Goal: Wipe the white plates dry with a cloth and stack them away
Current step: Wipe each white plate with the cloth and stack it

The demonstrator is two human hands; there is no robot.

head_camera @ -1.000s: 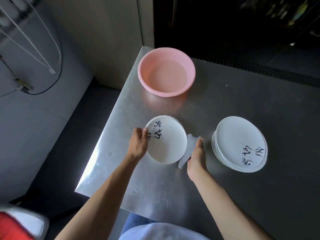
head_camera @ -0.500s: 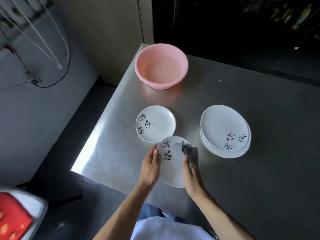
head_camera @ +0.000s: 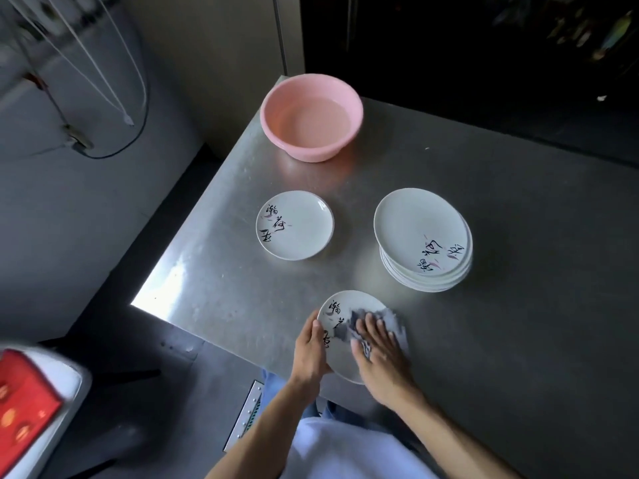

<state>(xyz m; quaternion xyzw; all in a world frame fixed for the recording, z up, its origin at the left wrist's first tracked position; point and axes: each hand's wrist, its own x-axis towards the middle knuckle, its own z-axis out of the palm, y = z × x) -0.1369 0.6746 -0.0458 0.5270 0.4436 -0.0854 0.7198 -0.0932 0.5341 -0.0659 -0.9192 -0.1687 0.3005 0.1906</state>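
Note:
A white plate (head_camera: pixel 337 307) with black calligraphy sits at the table's near edge. My left hand (head_camera: pixel 310 350) grips its left rim. My right hand (head_camera: pixel 378 354) lies flat with spread fingers on a grey cloth (head_camera: pixel 394 323), pressing it onto the plate's right half. A second single plate (head_camera: pixel 295 225) lies on the table further back on the left. A stack of several white plates (head_camera: pixel 422 238) stands to the right of it.
A pink basin (head_camera: pixel 311 115) holding water stands at the far left corner of the steel table (head_camera: pixel 501 323). The table's left edge and near edge drop to a dark floor. A red and white object (head_camera: pixel 31 406) sits low on the left.
I lifted the top plate from the left pile and brought it to the near edge. My right hand, holding the cloth beside it before, now presses the cloth flat on the plate.

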